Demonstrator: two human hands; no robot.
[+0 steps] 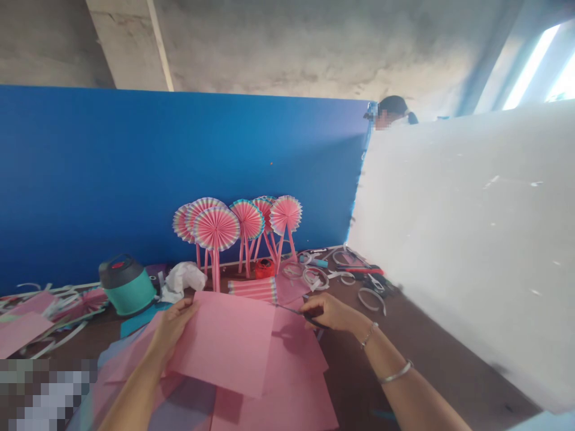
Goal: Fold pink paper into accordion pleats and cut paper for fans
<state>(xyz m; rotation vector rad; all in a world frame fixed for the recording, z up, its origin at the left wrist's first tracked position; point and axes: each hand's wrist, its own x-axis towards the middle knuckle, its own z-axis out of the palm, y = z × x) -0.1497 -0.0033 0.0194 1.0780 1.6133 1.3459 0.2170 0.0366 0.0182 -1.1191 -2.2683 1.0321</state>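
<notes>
Holds a pink sheet [227, 341] by its left edge, with the left grip [174, 322] closed on the paper near the far left corner. Has it raised a little above more pink sheets [287, 398], spread loosely over the near part of the brown desk [431, 359]. Grasps dark-handled scissors [318, 324] in the right grip [331, 312], fingers curled round the handles, blades aimed left at the sheet's far right corner; cannot tell whether touching the paper or just beside it. Wears two bracelets [397, 372] on the right arm. Faces, just beyond the sheet, a pleated striped strip [258, 290] and, farther off, a group of round pink paper fans [216, 228] on sticks before a blue panel [112, 167]. Has a teal and black tub [128, 293] and a crumpled white bag [185, 279] to the far left, with pale strip loops [315, 278] to the far right.
</notes>
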